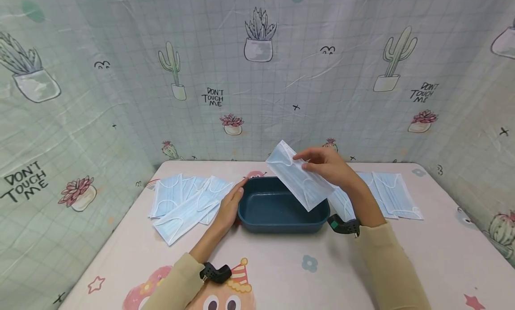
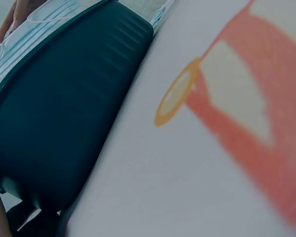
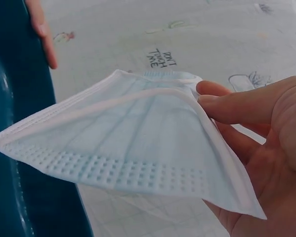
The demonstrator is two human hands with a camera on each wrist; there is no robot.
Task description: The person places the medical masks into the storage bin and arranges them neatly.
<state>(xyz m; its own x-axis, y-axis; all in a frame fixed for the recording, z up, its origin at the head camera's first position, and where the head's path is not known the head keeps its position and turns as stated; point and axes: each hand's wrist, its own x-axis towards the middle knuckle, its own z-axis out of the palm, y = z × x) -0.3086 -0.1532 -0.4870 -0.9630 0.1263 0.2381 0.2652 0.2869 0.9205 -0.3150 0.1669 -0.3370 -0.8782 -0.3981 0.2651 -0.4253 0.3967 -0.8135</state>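
My right hand point(image 1: 331, 167) pinches a light blue disposable face mask point(image 1: 295, 178) between thumb and fingers. The mask tilts above the right part of a dark teal rectangular container point(image 1: 281, 228); up close in the right wrist view, its pleats and white ear loop show. Along the container's left side rests my left hand point(image 1: 228, 207), its fingers extended against the outer wall. In the left wrist view the container's side wall point(image 2: 73, 98) fills much of the left, and the right hand point(image 2: 26, 9) appears beyond the rim.
Several overlapping masks point(image 1: 177, 211) lie left of the container. More masks point(image 1: 392, 193) lie to its right, partly behind the right forearm. A patterned curtain point(image 1: 257, 86) stands behind the table point(image 1: 281, 274), which has a printed cartoon cover.
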